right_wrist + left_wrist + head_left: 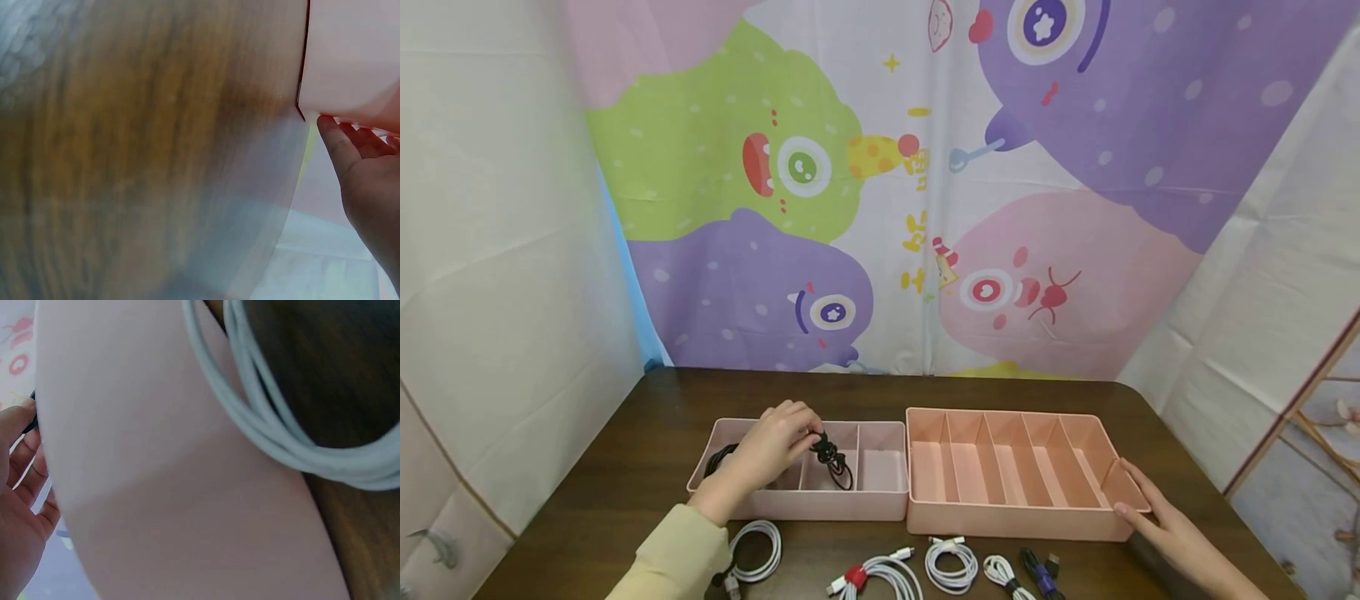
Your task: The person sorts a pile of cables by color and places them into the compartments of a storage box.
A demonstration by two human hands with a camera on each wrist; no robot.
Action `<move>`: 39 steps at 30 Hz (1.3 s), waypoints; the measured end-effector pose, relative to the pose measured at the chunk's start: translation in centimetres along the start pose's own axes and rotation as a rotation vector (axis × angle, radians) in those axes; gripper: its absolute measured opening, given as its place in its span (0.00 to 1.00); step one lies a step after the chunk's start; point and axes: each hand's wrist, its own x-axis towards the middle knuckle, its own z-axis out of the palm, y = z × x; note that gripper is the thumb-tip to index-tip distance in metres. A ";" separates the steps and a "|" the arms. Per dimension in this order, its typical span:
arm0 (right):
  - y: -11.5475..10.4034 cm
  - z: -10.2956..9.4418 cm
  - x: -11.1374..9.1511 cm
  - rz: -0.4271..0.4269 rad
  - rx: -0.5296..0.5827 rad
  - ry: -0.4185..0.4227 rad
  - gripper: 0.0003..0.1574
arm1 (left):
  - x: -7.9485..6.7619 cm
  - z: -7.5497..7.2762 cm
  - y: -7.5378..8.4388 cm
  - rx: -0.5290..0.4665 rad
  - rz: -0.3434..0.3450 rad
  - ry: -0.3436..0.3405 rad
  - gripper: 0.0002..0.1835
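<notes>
My left hand (778, 446) pinches a bundled black cable (829, 454) between thumb and fingers. The bundle hangs over the pale pink divided box (797, 505), at the compartment just left of its rightmost one. Another black cable (721, 458) lies in that box's left end, partly behind my forearm. On the right stands a peach divided box (1015, 518), its side touching or almost touching the pale one. My right hand (1168, 525) rests against its front right corner, thumb at the front and fingers along the right side. In the right wrist view the fingers (350, 140) touch the box wall.
Along the table's front lie a coiled white cable (758, 575), a white cable with a red tie (880, 575), another white coil (951, 568), a smaller white bundle (1006, 575) and a dark cable with a purple tie (1040, 573). A printed curtain (895, 333) hangs behind the table.
</notes>
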 end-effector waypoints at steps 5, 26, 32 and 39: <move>0.0 0.1 0.0 -0.001 0.029 -0.005 0.41 | -0.2 0.4 -0.2 0.008 -0.002 -0.006 0.08; -0.1 0.1 0.0 -0.005 0.039 0.004 0.41 | -0.7 0.3 -0.4 -0.013 -0.084 -0.035 0.08; -0.2 0.1 0.1 0.002 0.043 -0.003 0.41 | -0.6 -0.3 0.3 -0.015 -0.103 -0.037 0.08; -0.1 0.1 0.0 0.014 0.073 -0.014 0.41 | -0.2 -0.9 1.3 0.000 -0.100 -0.019 0.10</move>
